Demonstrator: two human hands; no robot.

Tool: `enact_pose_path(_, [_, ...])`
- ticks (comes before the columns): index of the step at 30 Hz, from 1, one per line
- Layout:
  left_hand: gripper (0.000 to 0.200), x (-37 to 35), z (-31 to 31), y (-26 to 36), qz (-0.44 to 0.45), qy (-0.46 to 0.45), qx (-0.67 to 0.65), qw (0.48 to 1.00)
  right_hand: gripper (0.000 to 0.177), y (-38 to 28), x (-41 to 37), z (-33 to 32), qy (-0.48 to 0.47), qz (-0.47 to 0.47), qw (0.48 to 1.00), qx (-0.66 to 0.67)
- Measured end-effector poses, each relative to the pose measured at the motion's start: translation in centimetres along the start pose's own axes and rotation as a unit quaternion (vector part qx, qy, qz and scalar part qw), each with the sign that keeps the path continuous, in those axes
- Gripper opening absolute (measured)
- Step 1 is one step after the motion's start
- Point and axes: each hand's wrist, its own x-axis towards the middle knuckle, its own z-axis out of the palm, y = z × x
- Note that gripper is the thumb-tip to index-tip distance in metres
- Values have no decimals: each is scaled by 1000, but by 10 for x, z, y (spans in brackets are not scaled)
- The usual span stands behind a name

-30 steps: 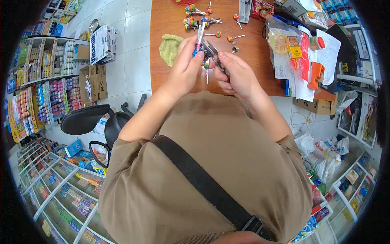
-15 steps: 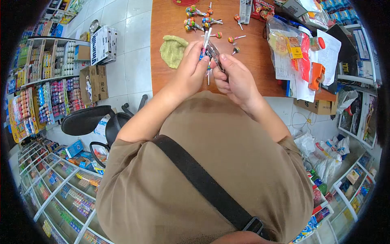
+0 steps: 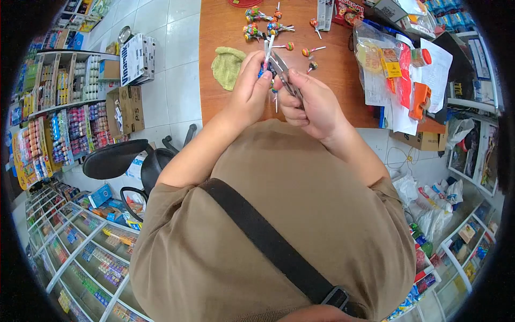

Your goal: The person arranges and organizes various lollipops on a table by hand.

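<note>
My left hand [image 3: 249,90] is closed around a small bunch of lollipops, whose white sticks [image 3: 269,47] point up and away past the fingers. In my right hand [image 3: 312,103] is a pair of scissors [image 3: 281,73], gripped by its handles. The blades are spread a little and angle toward the left hand, close beside the sticks. Under the hands, another lollipop [image 3: 274,90] partly shows on the table. Beyond the hands lie several bundled lollipops [image 3: 255,29] and some loose ones, among them a red-and-green lollipop [image 3: 306,52]. The green cloth [image 3: 227,68] rests left of my left hand.
On the right of the wooden table [image 3: 343,96] are a plastic bag [image 3: 370,56], papers, a red candy bag [image 3: 347,12] and an orange object [image 3: 420,102]. A black chair [image 3: 115,159] stands to the left. Stocked shelves and glass display cases surround me.
The scissor blades have spread wider, and my right hand has shifted slightly away from the sticks. My left hand keeps its hold on the lollipops, nearly in place.
</note>
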Motion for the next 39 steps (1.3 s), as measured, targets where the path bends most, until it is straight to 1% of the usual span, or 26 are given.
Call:
enact_pose_path(4, [34, 2, -3, 1, 19, -11, 15, 1000, 26, 0, -2, 1, 6, 3, 1000, -6])
enact_pose_path(7, [34, 4, -8, -2, 28, -37, 16, 999, 25, -1, -3, 0, -10, 13, 1000, 8])
enact_pose_path(10, [33, 8, -14, 6, 65, -49, 60, 995, 24, 0, -6, 2, -7, 32, 999, 24])
enact_pose_path(13, [32, 7, -13, 2, 88, -45, 54, 994, 24, 4, -6, 3, -9, 19, 999, 35])
enact_pose_path(16, [33, 8, -16, -3, 78, -59, 43, 994, 24, 4, -7, 3, -8, 26, 999, 37])
enact_pose_path(19, [32, 11, -24, -11, 115, -66, 88, 987, 23, 4, -10, 1, -36, 32, 997, 53])
enact_pose_path(22, [33, 9, -31, -15, 110, -79, 75, 988, 24, 5, -10, 1, -33, 26, 999, 12])
enact_pose_path(25, [33, 5, -24, -5, -14, -52, -70, 996, 25, 0, -11, 2, -4, -23, 999, -42])
enact_pose_path(26, [33, 4, -23, -2, -61, -44, -170, 983, 26, -1, -10, 1, 23, -92, 990, -106])
enact_pose_path(27, [33, 4, -21, 1, -107, -35, -268, 957, 28, -3, -8, 0, 50, -161, 971, -169])
enact_pose_path(28, [33, 4, -20, 4, -153, -26, -364, 918, 29, -4, -6, -3, 77, -227, 943, -231])
enact_pose_path(29, [24, 4, -17, 11, -172, -20, -386, 906, 34, -9, 0, -8, 87, -293, 904, -299])
enact_pose_path(32, [21, 0, 0, 13, -176, 40, -326, 928, 43, -5, 14, -13, 122, -345, 830, -420])
enact_pose_path(33, [19, 1, 4, 13, -140, 57, -252, 956, 48, -7, 13, -12, 124, -316, 791, -509])
enact_pose_path(36, [16, 0, 10, 1, -173, 64, -323, 928, 47, 5, 24, -17, 124, -363, 717, -582])
enact_pose_path(37, [15, 2, 11, 4, -195, 80, -295, 932, 43, 1, 20, -11, 142, -339, 714, -595])
enact_pose_path(39, [14, 1, 6, 1, -192, 55, -232, 952, 37, 6, 30, -23, 145, -351, 746, -547])
